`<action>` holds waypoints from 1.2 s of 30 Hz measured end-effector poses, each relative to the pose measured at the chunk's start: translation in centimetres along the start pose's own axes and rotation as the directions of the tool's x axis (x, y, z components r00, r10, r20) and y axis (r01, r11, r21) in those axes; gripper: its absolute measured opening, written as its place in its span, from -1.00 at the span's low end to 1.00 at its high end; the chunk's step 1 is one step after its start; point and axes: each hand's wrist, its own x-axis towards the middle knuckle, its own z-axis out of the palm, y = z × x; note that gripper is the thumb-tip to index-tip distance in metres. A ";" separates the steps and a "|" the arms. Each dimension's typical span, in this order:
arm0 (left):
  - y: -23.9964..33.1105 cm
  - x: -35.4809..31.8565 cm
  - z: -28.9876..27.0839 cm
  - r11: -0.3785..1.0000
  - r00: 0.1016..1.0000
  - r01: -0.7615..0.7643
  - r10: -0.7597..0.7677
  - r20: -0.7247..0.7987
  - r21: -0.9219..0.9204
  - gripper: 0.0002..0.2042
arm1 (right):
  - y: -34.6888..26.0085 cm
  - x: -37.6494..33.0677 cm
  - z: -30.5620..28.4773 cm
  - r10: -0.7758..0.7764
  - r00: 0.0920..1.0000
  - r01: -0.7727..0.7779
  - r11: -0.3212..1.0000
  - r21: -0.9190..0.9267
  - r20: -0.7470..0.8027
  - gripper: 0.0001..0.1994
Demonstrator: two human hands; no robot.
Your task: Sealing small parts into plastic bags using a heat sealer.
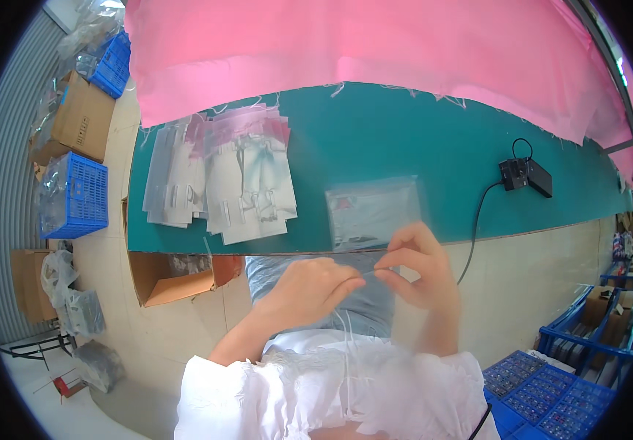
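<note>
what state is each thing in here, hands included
Left hand: curled inward, cannot tell if holding anything
Right hand: bent into a pinch, cannot tell if holding anything
Clear packet: lying flat
Packet piles: lying flat, packets overlapping
Green table: partly covered
Pink cloth: spread out, near edge frayed
Black device: lying down, wired
Cardboard box: open
Blue tray: holding small items
</note>
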 end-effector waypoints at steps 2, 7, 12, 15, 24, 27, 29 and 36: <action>-0.2 0.0 0.2 0.999 0.998 -0.002 -0.001 0.062 0.042 -0.71 | 0.2 0.1 0.0 0.002 1.000 -0.002 1.000 0.014 0.000 -0.82; 0.2 0.1 -0.4 0.997 0.997 0.011 -0.017 -0.076 -0.080 -0.78 | 0.4 0.0 -0.8 0.065 0.998 -0.065 0.997 0.034 -0.012 -0.85; -0.8 0.1 0.2 0.998 0.998 -0.057 0.057 0.003 -0.013 -0.75 | 0.6 0.1 -0.9 0.013 1.000 -0.014 0.999 0.048 0.023 -0.86; -0.4 0.1 0.0 0.999 0.999 -0.038 0.037 -0.040 -0.034 -0.74 | 0.7 -0.1 -1.3 0.017 1.000 -0.016 0.997 0.075 -0.001 -0.87; -1.1 0.2 0.3 0.999 0.999 -0.046 0.045 0.013 0.029 -0.74 | 0.7 -0.1 -1.5 0.021 1.000 -0.022 0.998 0.057 0.019 -0.86; -1.4 0.2 0.5 0.999 0.996 -0.044 0.042 0.073 0.022 -0.77 | 0.8 -0.1 -1.4 0.022 0.999 -0.024 0.998 0.062 0.026 -0.86; -1.1 0.2 0.4 1.000 0.996 -0.028 0.028 0.081 0.005 -0.79 | 0.7 -0.1 -1.7 0.022 1.000 -0.023 0.998 0.059 0.016 -0.86; -1.5 -0.2 0.7 1.000 0.998 0.003 -0.001 0.068 -0.018 -0.76 | 0.7 -0.3 -1.9 0.019 1.000 -0.018 0.998 0.055 -0.006 -0.87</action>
